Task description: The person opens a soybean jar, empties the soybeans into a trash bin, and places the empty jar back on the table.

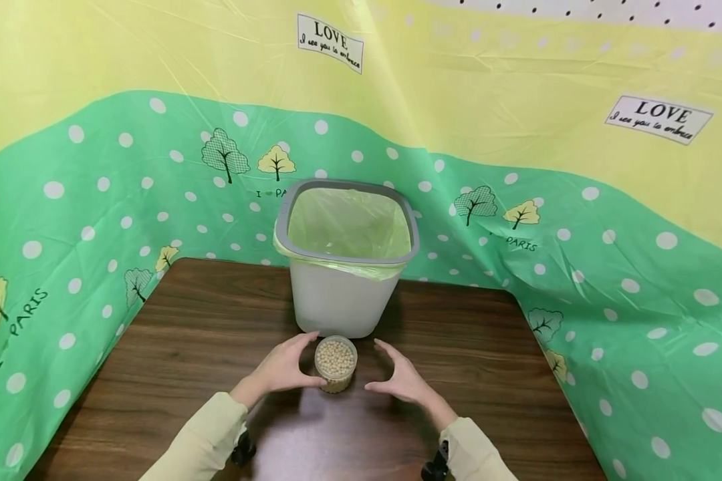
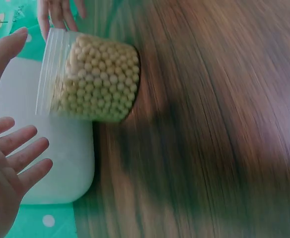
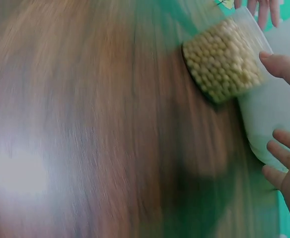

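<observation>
A clear plastic jar of pale round soybeans [image 1: 335, 361] stands upright on the brown table, just in front of a grey bin. In the left wrist view the jar [image 2: 98, 77] shows beans filling most of it. My left hand [image 1: 284, 367] is at the jar's left side, thumb and fingers spread apart; whether it touches the jar I cannot tell. My right hand [image 1: 402, 379] hovers to the right with a gap to the jar, its fingers parted and holding nothing. The right wrist view shows the jar [image 3: 224, 57] beyond that hand's thumb.
The grey bin [image 1: 343, 304] with a light green liner [image 1: 351, 224] stands behind the jar, near the table's back edge. Wood-grain table surface [image 1: 216, 321] spreads to both sides. A green and yellow printed sheet [image 1: 481, 133] hangs around the back and sides.
</observation>
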A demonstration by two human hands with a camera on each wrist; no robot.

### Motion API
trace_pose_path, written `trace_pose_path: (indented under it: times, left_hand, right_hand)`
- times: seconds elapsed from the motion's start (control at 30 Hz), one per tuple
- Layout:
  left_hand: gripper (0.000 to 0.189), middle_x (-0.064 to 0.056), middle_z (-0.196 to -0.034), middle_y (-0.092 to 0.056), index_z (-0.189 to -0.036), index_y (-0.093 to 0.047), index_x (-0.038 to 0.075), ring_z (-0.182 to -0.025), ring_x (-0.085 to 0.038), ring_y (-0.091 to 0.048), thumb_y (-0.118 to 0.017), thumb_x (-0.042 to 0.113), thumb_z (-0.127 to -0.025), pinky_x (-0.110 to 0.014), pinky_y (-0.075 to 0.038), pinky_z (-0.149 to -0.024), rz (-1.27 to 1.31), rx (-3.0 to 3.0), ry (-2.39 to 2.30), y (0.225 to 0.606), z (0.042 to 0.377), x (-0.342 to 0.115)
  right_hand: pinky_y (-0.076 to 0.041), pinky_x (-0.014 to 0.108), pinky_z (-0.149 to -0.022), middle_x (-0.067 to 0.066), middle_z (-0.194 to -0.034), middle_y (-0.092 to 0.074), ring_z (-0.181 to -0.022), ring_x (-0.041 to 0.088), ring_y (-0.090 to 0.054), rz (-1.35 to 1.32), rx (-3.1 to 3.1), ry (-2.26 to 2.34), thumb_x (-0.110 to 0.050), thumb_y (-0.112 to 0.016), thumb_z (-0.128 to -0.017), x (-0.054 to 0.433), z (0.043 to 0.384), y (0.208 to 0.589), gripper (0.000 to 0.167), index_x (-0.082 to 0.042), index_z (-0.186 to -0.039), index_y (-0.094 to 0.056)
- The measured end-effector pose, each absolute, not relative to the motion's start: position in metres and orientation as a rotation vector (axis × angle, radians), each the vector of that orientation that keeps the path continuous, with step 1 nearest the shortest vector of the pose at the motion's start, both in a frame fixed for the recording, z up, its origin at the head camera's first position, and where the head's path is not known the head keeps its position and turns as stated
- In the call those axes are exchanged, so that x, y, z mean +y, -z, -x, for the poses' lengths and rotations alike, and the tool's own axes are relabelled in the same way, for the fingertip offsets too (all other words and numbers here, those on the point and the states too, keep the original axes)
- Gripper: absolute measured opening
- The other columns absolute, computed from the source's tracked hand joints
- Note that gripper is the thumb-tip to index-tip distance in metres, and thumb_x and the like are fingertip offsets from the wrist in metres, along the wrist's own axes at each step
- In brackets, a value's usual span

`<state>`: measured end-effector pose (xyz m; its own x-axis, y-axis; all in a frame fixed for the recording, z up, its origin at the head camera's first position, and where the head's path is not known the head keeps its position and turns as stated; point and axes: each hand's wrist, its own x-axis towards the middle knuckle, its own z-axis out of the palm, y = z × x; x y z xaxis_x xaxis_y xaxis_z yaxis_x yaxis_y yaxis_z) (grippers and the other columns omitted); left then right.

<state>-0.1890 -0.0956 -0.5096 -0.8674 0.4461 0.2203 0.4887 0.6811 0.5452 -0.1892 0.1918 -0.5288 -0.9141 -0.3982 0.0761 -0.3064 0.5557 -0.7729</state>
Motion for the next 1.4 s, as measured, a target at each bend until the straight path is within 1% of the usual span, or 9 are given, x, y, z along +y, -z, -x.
trace_pose_path:
  times: [0.2, 0.33, 0.43, 0.73, 0.9, 1.03, 1.17, 1.3, 1.4]
  left_hand:
    - [0.091, -0.011, -0.127, -0.052, -0.129, -0.046, 0.000, -0.115, -0.026, -0.050, -0.078, 0.050, -0.060, -0.041, -0.042, -0.093, 0.801, -2.803, 1.047, 0.517, 0.196, -0.082]
    - [0.088, -0.013, -0.125, -0.053, -0.128, -0.047, 0.000, -0.112, -0.027, -0.051, -0.080, 0.042, -0.059, -0.042, -0.043, -0.092, 0.774, -2.829, 1.120, 0.520, 0.202, -0.077]
    - [0.087, -0.013, -0.123, -0.054, -0.127, -0.047, -0.001, -0.109, -0.026, -0.053, -0.082, 0.038, -0.058, -0.041, -0.044, -0.089, 0.764, -2.849, 1.134, 0.521, 0.206, -0.076]
    - [0.087, -0.016, -0.120, -0.054, -0.124, -0.048, -0.004, -0.107, -0.028, -0.053, -0.085, 0.033, -0.054, -0.042, -0.043, -0.090, 0.800, -2.852, 1.211, 0.523, 0.212, -0.075]
    - [0.087, -0.017, -0.118, -0.054, -0.122, -0.049, -0.005, -0.105, -0.028, -0.053, -0.087, 0.030, -0.052, -0.042, -0.044, -0.089, 0.771, -2.847, 1.315, 0.522, 0.214, -0.074]
    - [0.086, -0.015, -0.116, -0.055, -0.121, -0.050, -0.004, -0.104, -0.027, -0.053, -0.087, 0.029, -0.051, -0.041, -0.044, -0.088, 0.760, -2.838, 1.340, 0.519, 0.213, -0.073]
    - [0.085, -0.014, -0.117, -0.055, -0.122, -0.050, -0.003, -0.104, -0.025, -0.054, -0.086, 0.030, -0.053, -0.040, -0.044, -0.087, 0.778, -2.800, 1.392, 0.505, 0.208, -0.074]
    - [0.083, -0.012, -0.117, -0.054, -0.124, -0.049, -0.001, -0.101, -0.022, -0.054, -0.085, 0.028, -0.056, -0.035, -0.047, -0.083, 0.797, -2.733, 1.528, 0.485, 0.205, -0.076]
    - [0.082, -0.012, -0.117, -0.052, -0.126, -0.046, -0.001, -0.101, -0.024, -0.054, -0.085, 0.024, -0.058, -0.029, -0.050, -0.079, 0.808, -2.679, 1.668, 0.469, 0.204, -0.078]
  right_hand:
    - [-0.037, 0.050, -0.095, 0.018, -0.126, -0.049, -0.116, 0.032, -0.046, 0.621, 2.548, 1.480, -0.015, -0.080, -0.067, 0.170, 0.191, 0.547, 0.083, 0.000, -0.136, -0.036]
    - [-0.040, 0.046, -0.093, 0.013, -0.124, -0.050, -0.115, 0.029, -0.047, 0.627, 2.485, 1.539, -0.015, -0.080, -0.068, 0.157, 0.192, 0.555, 0.081, -0.003, -0.136, -0.038]
    - [-0.041, 0.042, -0.094, 0.012, -0.126, -0.049, -0.116, 0.028, -0.047, 0.626, 2.435, 1.586, -0.014, -0.080, -0.068, 0.149, 0.194, 0.560, 0.080, -0.005, -0.135, -0.038]
    - [-0.040, 0.032, -0.095, 0.016, -0.132, -0.043, -0.120, 0.032, -0.042, 0.612, 2.245, 1.735, 0.003, -0.079, -0.064, 0.127, 0.193, 0.542, 0.085, 0.000, -0.137, -0.034]
    - [-0.037, 0.027, -0.097, 0.015, -0.135, -0.041, -0.122, 0.030, -0.039, 0.609, 2.221, 1.752, 0.005, -0.078, -0.064, 0.124, 0.192, 0.538, 0.088, 0.000, -0.138, -0.031]
    - [-0.037, 0.026, -0.096, 0.012, -0.135, -0.042, -0.122, 0.027, -0.040, 0.602, 2.247, 1.757, -0.001, -0.080, -0.064, 0.127, 0.193, 0.545, 0.089, -0.006, -0.139, -0.033]
    - [-0.037, 0.032, -0.097, 0.003, -0.134, -0.044, -0.121, 0.020, -0.042, 0.654, 2.355, 1.693, -0.015, -0.083, -0.064, 0.133, 0.196, 0.547, 0.089, -0.019, -0.139, -0.036]
    - [-0.036, 0.038, -0.098, -0.003, -0.131, -0.047, -0.119, 0.015, -0.044, 0.750, 2.488, 1.589, -0.022, -0.084, -0.064, 0.136, 0.199, 0.523, 0.086, -0.024, -0.137, -0.038]
    - [-0.038, 0.038, -0.096, 0.000, -0.128, -0.050, -0.116, 0.017, -0.046, 0.823, 2.542, 1.528, -0.019, -0.083, -0.064, 0.137, 0.196, 0.490, 0.083, -0.018, -0.136, -0.041]
